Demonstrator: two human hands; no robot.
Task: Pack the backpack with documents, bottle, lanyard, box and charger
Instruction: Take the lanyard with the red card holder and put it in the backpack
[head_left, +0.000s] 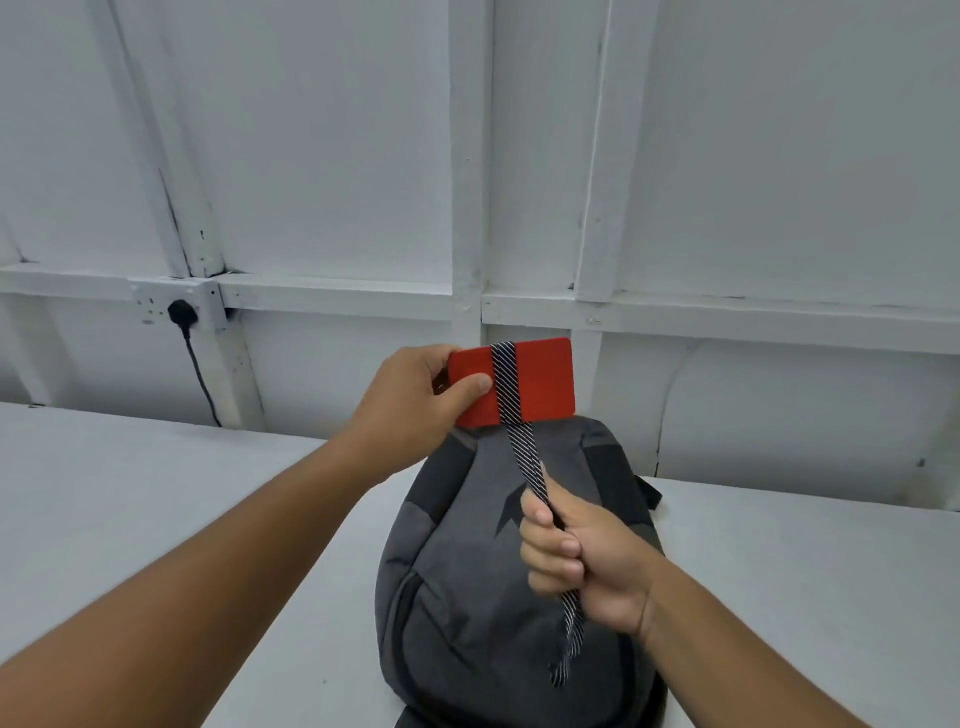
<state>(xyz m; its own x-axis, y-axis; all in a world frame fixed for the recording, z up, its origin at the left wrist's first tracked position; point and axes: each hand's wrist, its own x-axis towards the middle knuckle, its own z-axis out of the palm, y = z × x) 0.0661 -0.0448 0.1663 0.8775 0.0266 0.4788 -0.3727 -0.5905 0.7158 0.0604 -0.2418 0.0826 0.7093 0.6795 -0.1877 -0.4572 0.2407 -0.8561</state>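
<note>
Up above the grey fabric backpack (483, 571) on the white table (156, 478), left hand (410, 410) grips a flat red rectangular box (540, 384) while right hand (587, 561) clamps its striped woven lanyard (524, 447).

A white-painted panelled wall (311, 130) fills most of the view, crossed by upright battens and one horizontal rail (337, 293). On the rail at the left sits a double socket (179, 306) with a black plug (180, 312) in it — its cable (202, 379) drops behind a white table (130, 483). The light is even and soft.
</note>
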